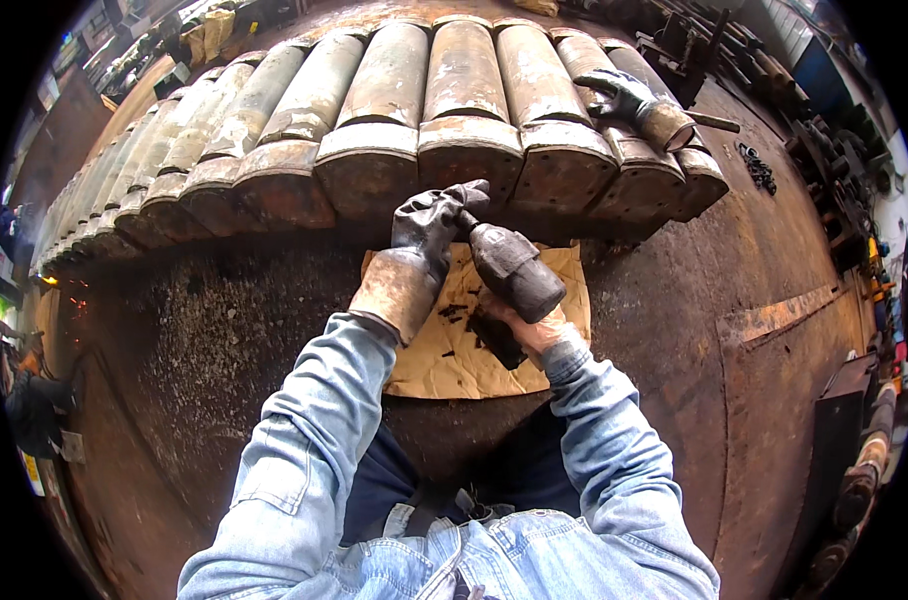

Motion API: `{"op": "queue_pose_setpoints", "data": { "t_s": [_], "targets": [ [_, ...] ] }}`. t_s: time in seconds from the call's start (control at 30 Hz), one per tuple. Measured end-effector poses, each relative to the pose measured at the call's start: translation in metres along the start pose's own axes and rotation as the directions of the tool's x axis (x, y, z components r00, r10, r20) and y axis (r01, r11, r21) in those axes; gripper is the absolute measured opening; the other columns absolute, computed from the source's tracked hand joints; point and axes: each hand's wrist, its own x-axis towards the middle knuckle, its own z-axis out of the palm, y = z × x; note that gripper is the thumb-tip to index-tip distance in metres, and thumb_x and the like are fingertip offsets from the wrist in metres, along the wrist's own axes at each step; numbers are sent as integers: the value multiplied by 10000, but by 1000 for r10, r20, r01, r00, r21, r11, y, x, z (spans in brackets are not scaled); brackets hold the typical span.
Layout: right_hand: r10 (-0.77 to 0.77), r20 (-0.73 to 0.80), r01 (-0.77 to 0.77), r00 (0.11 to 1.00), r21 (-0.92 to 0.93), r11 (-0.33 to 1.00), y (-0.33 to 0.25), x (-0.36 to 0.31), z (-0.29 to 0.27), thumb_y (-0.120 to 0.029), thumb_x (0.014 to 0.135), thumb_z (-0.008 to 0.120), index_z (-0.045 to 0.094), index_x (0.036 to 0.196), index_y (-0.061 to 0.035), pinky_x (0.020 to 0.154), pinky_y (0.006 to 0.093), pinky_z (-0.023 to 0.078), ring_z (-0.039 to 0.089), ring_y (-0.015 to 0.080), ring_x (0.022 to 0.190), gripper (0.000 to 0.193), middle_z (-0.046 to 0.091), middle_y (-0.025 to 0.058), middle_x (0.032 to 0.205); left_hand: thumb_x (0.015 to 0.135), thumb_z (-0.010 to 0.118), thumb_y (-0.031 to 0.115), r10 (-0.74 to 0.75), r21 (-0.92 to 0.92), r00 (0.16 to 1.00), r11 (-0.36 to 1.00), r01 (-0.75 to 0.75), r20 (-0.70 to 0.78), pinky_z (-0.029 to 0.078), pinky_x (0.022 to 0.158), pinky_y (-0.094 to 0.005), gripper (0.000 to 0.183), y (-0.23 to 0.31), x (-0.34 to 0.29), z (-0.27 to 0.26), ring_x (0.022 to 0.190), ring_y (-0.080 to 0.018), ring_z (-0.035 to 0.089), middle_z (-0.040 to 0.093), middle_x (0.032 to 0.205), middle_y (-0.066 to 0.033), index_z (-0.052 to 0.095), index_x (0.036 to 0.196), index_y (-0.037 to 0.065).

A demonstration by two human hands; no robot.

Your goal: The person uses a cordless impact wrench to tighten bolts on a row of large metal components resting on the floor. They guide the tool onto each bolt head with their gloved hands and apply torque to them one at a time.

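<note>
My bare right hand (539, 328) is wrapped round the handle of a dark, grimy cordless power driver (517, 270). The tool's nose tilts up and away from me, toward the left. On my left hand (424, 232) is a dark work glove with a tan cuff; its fingers are closed about the tip of the driver. Whether a small part also sits in those fingers is hidden. Below the tool lies a sheet of brown cardboard (424, 372) with several small dark pieces (454, 312) scattered on it, like bolts.
Ahead stands a long row of rusty metal cylinders (464, 75) with rounded end plates (469, 150). A loose work glove (639, 105) lies on top at the right. A short chain (756, 168) rests on the rusty floor. Sparks (77, 300) fly at far left, near a person (39, 405).
</note>
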Motion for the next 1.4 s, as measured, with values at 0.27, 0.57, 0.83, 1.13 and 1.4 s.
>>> {"op": "queue_pose_setpoints", "data": {
  "t_s": [0.27, 0.57, 0.83, 1.13, 1.4],
  "targets": [
    [434, -21, -387, 901, 415, 824, -9, -2, 15, 8, 872, 735, 637, 1229, -50, 821, 330, 540, 657, 162, 904, 375, 705, 52, 1011, 964, 545, 125, -540, -919, 794, 91, 383, 278, 544, 994, -474, 331, -17, 4, -3, 1156, -318, 664, 693, 1230, -217, 671, 1258, 39],
    [528, -26, -426, 849, 557, 713, -14, 4, 25, -52, 876, 763, 648, 1147, -57, 738, 318, 498, 599, 144, 827, 295, 667, 17, 941, 955, 580, 140, -710, -877, 677, 184, 444, 194, 590, 880, -403, 243, -10, 5, -11, 1132, -322, 684, 711, 1215, -204, 712, 1158, 121],
    [589, 36, -501, 807, 571, 651, -18, 11, 27, -99, 896, 771, 662, 1048, -64, 714, 295, 466, 560, 124, 767, 191, 629, 0, 859, 919, 575, 80, -534, -524, 842, 739, 424, -71, 565, 764, -317, 337, -21, 11, -25, 877, -211, 726, 757, 1050, -132, 690, 1226, 6],
    [559, 55, -477, 827, 594, 648, -11, 12, 29, -99, 901, 757, 658, 992, -59, 701, 304, 458, 556, 125, 741, 140, 617, -1, 826, 1006, 517, 107, -721, -807, 672, 288, 515, 171, 584, 897, -329, 271, -8, 11, -18, 1078, -256, 702, 733, 1151, -195, 658, 1191, -33],
    [594, 78, -512, 800, 605, 610, -4, 9, 25, -137, 892, 783, 662, 1105, -64, 724, 307, 479, 567, 127, 796, 256, 641, 3, 914, 888, 622, 104, -172, 646, 978, 761, 59, 115, 556, 867, -339, 306, -26, 7, -34, 978, -236, 715, 753, 1055, -58, 707, 1181, 132]
  ]
}}
